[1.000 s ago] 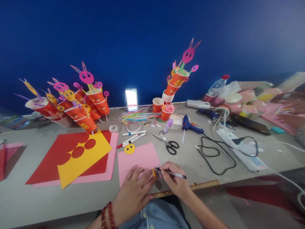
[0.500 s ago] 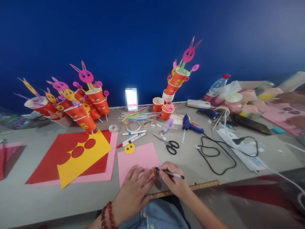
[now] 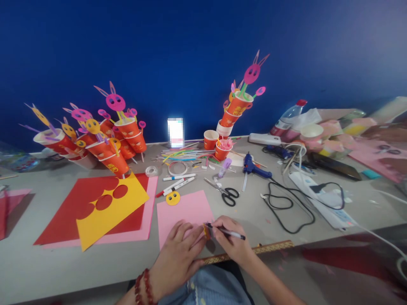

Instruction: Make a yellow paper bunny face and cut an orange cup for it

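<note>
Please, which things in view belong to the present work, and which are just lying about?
Seemingly in use:
- pen, in right hand
- small yellow piece
- pink sheet, under left hand

Seemingly just lying about:
- nearest scissors
- blue glue gun
- red-capped bottle
- power strip

The pink sheet [image 3: 187,212] looks like smooth, dull paper; the bottle [image 3: 291,112] is shiny, see-through plastic.
</note>
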Tool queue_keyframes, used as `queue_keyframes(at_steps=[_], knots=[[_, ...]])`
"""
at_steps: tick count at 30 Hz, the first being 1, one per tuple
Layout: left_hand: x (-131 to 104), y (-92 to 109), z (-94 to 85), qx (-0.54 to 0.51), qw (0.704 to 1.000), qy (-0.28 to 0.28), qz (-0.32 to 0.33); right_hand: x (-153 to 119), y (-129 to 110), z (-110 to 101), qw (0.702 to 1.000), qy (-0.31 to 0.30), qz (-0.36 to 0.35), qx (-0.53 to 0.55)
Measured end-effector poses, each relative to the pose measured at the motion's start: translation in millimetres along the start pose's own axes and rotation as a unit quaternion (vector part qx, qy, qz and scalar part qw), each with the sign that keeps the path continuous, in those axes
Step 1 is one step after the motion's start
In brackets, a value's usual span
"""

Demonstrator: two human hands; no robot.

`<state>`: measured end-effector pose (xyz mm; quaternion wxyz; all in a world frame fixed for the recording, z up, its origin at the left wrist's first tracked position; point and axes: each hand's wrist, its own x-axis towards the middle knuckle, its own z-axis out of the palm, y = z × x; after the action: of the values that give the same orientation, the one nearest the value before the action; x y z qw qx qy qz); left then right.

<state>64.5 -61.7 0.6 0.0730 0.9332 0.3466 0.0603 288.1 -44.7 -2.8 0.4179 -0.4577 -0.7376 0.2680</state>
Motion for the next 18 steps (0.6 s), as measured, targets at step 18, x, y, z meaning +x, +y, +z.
queue_keyframes(at_steps=[18], knots=[[1.5,0.8,-2.0,0.004,1.0,-0.013,0.0,-5.6,-3.3,-2.4,1.0,0.003,-0.023,-0.013]])
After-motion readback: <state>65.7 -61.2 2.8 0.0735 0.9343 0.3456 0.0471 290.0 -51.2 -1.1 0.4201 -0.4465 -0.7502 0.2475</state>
